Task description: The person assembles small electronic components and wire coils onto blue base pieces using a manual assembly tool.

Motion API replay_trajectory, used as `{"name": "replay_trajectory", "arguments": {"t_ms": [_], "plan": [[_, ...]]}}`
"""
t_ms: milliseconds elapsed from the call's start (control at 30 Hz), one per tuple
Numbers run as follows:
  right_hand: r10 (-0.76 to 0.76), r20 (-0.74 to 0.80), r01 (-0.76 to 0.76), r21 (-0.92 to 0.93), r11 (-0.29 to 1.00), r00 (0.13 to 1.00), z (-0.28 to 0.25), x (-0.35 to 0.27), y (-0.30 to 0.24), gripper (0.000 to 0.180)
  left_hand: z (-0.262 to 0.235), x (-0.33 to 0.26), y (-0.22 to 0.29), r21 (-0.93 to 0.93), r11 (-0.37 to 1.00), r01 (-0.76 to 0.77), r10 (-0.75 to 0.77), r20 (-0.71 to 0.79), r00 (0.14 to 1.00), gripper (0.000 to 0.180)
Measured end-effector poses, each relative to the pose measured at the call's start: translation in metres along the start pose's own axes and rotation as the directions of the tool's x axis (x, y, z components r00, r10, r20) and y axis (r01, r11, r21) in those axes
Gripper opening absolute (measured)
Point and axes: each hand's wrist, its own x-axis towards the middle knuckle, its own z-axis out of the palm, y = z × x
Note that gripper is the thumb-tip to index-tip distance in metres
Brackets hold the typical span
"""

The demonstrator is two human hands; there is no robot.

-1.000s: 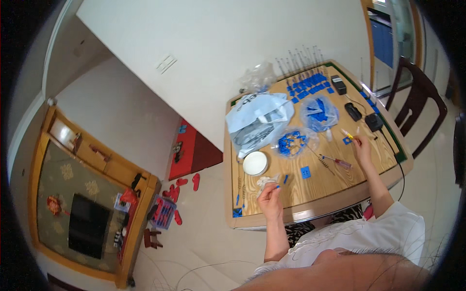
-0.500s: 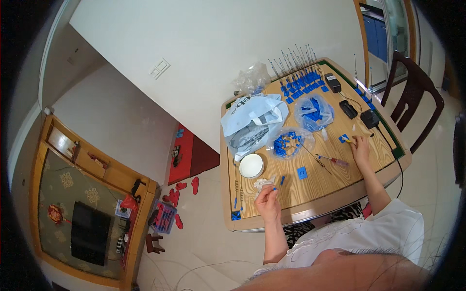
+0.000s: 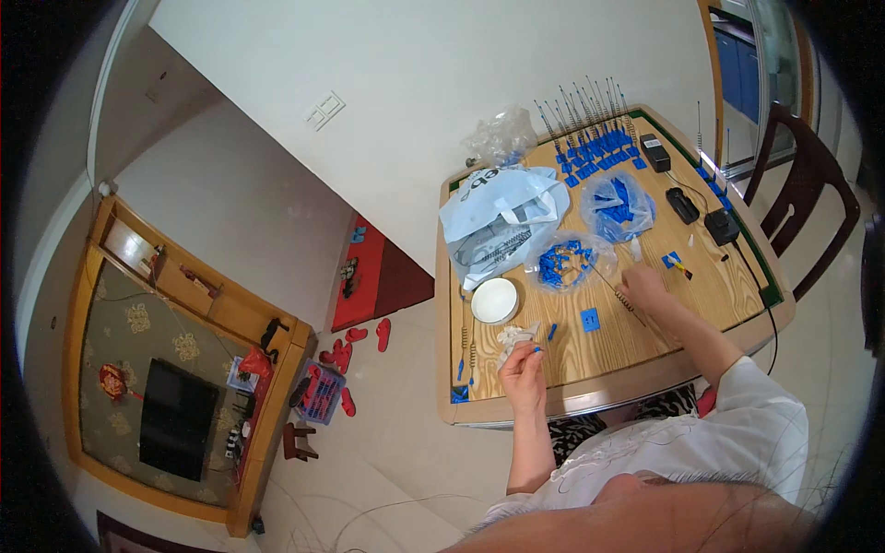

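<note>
Fingers of the left hand point(image 3: 523, 361) pinch a small blue piece point(image 3: 536, 350) and lift it clear of the wooden table point(image 3: 645, 336), near the white dish point(image 3: 494, 300). The right hand point(image 3: 643, 286) rests curled on a thin spring rod point(image 3: 623, 297), steadying it beside the bag of blue parts point(image 3: 564, 261); how tightly it closes I cannot tell.

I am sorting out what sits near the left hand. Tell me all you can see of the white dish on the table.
The white dish is small, round and shallow, with a plain smooth surface that looks like ceramic or plastic. It sits flat and upright on the wooden table, near its left edge, and looks empty. A pale blue plastic bag lies just behind it, apparently close to its rim. The left hand is nearer the person and apart from the dish, beside a crumpled white scrap.
</note>
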Motion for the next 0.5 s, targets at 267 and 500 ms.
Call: {"name": "replay_trajectory", "arguments": {"t_ms": [267, 500], "plan": [[0.107, 0.353, -0.059, -0.144, 0.988, 0.930, 0.000, -0.021, 0.001, 0.034, -0.008, -0.002, -0.005, -0.062, 0.998, 0.031, -0.033, -0.030, 0.999, 0.017], [-0.308, 0.003, 0.306, 0.120, 0.945, 0.951, 0.011, 0.019, 0.000, 0.019, -0.007, 0.001, -0.009, -0.004, 0.999, 0.036, -0.036, -0.030, 0.999, 0.012]]}}
